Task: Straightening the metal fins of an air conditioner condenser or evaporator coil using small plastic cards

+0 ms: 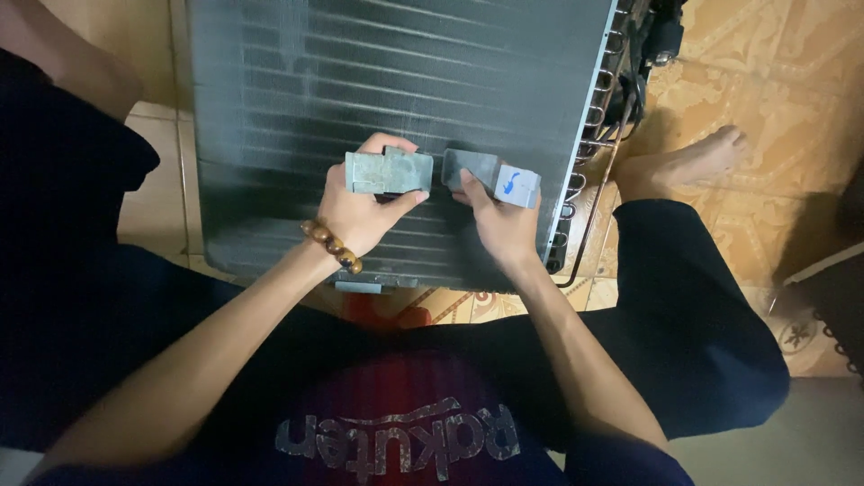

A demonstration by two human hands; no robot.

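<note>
My left hand [358, 214] grips a flat grey metal bracket piece [387, 171], thumb across its lower edge. A brown bead bracelet [331, 245] circles that wrist. My right hand [497, 220] holds a second grey metal piece [491, 175] with a blue mark on its right end. The two pieces sit side by side, almost touching, above a large finned grey coil panel [378, 81] that lies across my lap and the floor.
Copper tube bends [594, 117] line the panel's right edge. My bare foot [688, 162] rests on the patterned tile floor [792, 81] to the right. My dark-clothed legs flank the panel. A dark mat [837, 306] lies at the far right.
</note>
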